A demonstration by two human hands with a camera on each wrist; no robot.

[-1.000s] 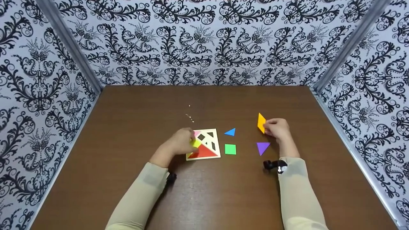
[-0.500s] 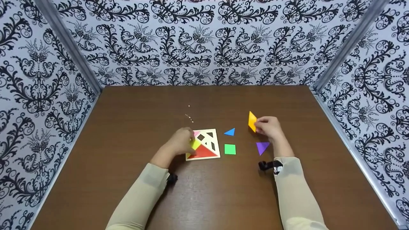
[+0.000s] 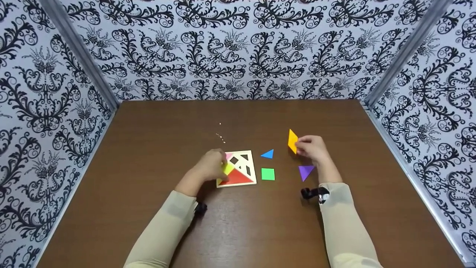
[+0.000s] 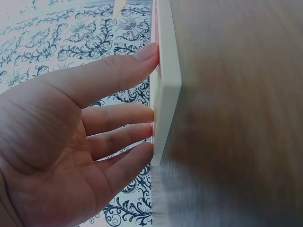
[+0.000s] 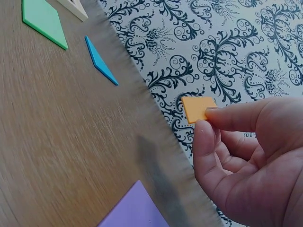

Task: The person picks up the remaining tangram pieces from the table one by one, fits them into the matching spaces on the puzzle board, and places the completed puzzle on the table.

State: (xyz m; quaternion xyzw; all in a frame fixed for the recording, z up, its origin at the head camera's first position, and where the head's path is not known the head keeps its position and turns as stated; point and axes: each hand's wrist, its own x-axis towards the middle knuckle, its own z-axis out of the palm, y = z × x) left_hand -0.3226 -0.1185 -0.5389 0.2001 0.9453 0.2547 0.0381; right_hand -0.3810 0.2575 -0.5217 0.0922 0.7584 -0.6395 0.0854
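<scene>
Tabletop (image 3: 167, 123): brown, wood-grain. Board (image 3: 252, 167): cream. Red piece (image 3: 238, 177), yellow piece (image 3: 229, 168), pink piece (image 3: 228, 154), orange piece (image 3: 292, 141), blue triangle (image 3: 268, 153), green square (image 3: 268, 174), purple triangle (image 3: 305, 172). Walls (image 3: 230, 48): white, black scrollwork. Sleeves (image 3: 160, 227): beige.

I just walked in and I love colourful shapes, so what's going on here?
A person's right grip pinches an orange piece, held up above the table. The left grip rests on the left side of a square board. A red piece, a yellow piece and a pink piece are already on it. A blue triangle, a green square and a purple triangle lie on the table, off the board.
</scene>
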